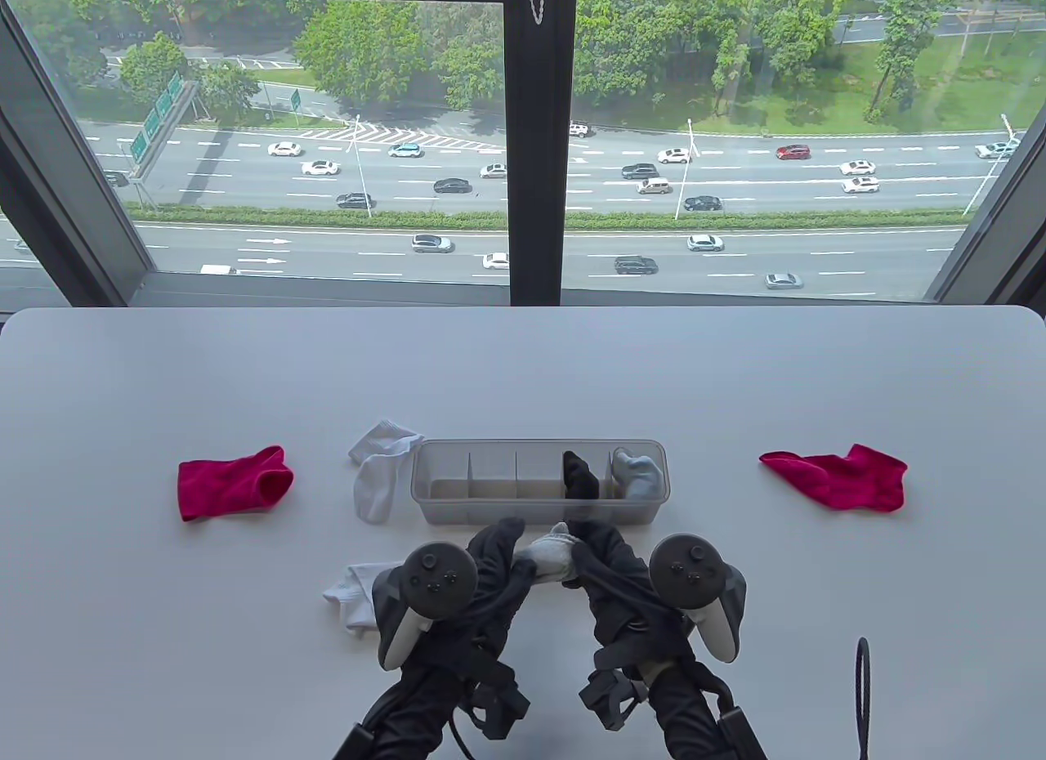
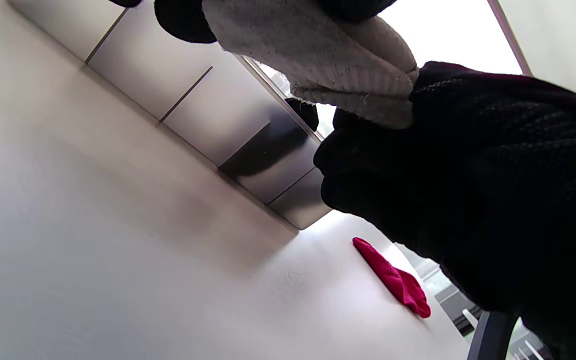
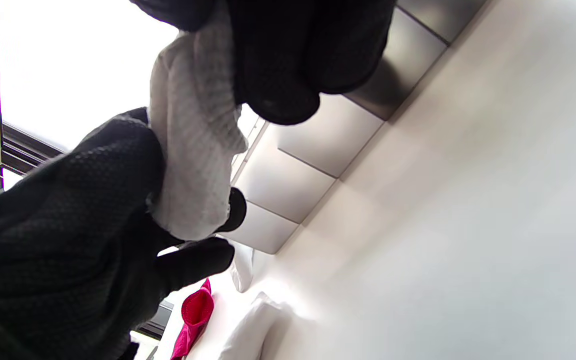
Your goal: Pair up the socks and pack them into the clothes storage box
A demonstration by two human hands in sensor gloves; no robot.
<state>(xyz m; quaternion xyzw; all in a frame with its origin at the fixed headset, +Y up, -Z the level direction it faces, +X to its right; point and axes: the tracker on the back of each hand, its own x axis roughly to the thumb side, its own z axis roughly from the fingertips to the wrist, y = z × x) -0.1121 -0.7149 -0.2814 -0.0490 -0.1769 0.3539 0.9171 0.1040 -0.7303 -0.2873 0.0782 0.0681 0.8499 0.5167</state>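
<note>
table, box: no legible txt

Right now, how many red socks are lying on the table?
2: one red sock lies left of the storage box, the other red sock to its right. None visible inside.

no legible text, road signs too small

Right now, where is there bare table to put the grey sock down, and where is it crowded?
Bare table runs between the box and the window, and between the box and the right red sock. Crowded: left of the box, where white socks lie, and in front, where both hands grip the grey sock.
</note>
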